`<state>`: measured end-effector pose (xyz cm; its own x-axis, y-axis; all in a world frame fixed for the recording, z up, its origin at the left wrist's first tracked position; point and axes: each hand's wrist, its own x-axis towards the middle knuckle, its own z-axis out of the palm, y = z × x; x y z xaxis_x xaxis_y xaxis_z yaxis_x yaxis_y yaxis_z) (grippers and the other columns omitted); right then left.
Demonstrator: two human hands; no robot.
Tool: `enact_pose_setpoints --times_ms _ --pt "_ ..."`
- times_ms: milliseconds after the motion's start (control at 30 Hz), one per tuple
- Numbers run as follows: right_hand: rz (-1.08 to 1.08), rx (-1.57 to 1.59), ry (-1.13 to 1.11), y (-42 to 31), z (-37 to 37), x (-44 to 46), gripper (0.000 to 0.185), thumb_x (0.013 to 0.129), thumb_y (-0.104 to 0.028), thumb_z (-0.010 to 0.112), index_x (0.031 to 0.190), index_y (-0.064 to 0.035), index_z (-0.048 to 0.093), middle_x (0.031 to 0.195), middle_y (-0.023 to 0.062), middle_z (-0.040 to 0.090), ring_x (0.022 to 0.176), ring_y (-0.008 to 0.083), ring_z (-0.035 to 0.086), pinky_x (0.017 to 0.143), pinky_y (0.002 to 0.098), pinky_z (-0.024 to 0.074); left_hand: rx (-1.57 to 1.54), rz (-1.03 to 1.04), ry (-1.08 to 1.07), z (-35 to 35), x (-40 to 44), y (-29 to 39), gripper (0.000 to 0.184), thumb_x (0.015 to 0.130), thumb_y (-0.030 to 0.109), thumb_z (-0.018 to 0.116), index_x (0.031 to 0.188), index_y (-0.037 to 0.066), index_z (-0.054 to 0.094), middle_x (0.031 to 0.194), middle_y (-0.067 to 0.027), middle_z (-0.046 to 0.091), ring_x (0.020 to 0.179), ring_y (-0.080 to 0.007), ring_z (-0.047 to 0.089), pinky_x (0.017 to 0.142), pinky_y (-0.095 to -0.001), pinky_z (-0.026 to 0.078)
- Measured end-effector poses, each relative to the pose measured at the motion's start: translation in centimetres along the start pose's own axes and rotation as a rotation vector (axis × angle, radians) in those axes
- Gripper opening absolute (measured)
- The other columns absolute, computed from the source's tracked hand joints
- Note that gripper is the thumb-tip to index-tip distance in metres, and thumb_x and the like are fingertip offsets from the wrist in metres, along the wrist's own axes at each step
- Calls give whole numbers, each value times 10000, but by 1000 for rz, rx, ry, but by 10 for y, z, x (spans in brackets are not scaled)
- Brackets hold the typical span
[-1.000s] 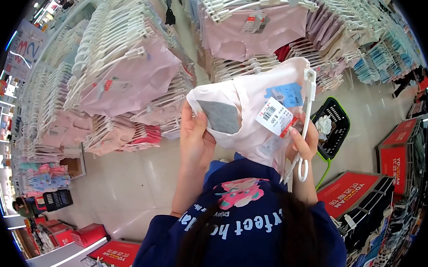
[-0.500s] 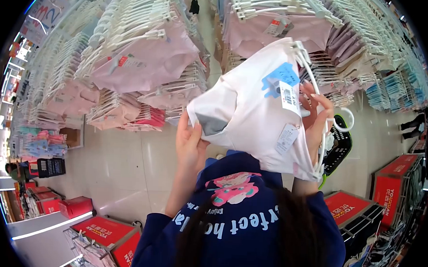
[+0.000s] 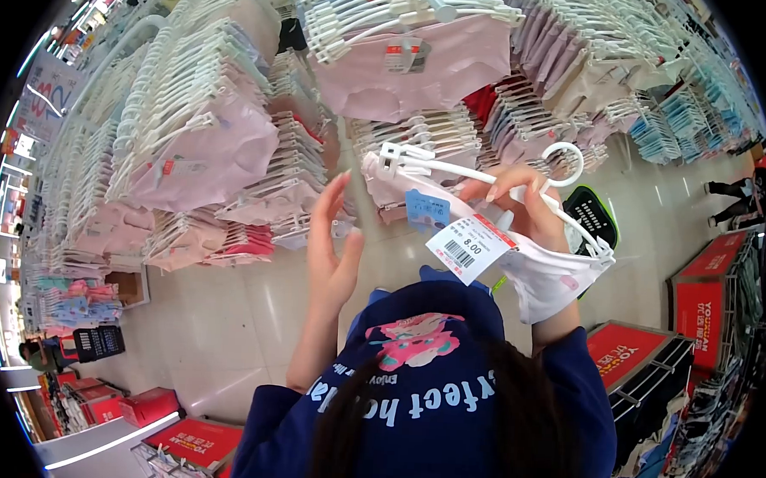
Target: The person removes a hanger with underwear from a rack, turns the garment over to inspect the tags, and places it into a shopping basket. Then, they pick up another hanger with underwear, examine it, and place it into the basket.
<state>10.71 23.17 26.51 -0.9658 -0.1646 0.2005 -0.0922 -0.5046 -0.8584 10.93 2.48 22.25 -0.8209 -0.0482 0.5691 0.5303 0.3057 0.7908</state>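
My right hand [image 3: 521, 202] is closed around the middle of a white plastic hanger [image 3: 454, 168], just below its hook. From the hanger's clips hangs a pair of pale pink underpants [image 3: 545, 284], partly folded and hidden behind the tags. A white price tag [image 3: 468, 247] reading 8.00 with a barcode dangles in front, beside a blue label [image 3: 427, 209]. My left hand [image 3: 336, 241] is raised to the left of the garment, fingers spread, holding nothing and apart from it.
Racks of pink underpants [image 3: 407, 69] on white hangers stand ahead, with more pink underpants [image 3: 199, 145] at left. A black basket [image 3: 591, 216] is behind my right hand. Red-topped display stands [image 3: 626, 356] flank me. A person [image 3: 744, 199] is at far right.
My left hand has let go of the underpants' edge and opened. The right hand has turned the hanger, so the garment now hangs down and the price tag faces me. The view has shifted right.
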Motion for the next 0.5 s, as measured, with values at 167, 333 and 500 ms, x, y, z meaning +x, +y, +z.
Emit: enact_pose_setpoints --times_ms 167,333,500 --pt "172 54 -64 -9 -20 -16 262 791 -251 515 791 11 518 906 235 552 845 261 547 771 346 438 -475 -317 -282 15 9 7 221 857 129 451 1020 -16 488 874 -25 525 781 -48 467 663 -180 374" --pt "342 -181 -292 -8 -77 -24 433 738 -79 590 1142 -6 451 1055 118 545 988 166 500 869 293 369 -363 -340 -233 33 -8 12 167 860 129 455 898 -14 532 695 23 519 637 -26 432 547 -167 337" --pt "242 -516 -49 14 -152 -35 375 808 -29 481 1176 -23 410 1097 66 493 1046 149 451 888 276 353 -42 -370 -323 33 -35 11 131 827 107 489 892 4 537 639 -41 544 552 -82 499 491 -211 371"
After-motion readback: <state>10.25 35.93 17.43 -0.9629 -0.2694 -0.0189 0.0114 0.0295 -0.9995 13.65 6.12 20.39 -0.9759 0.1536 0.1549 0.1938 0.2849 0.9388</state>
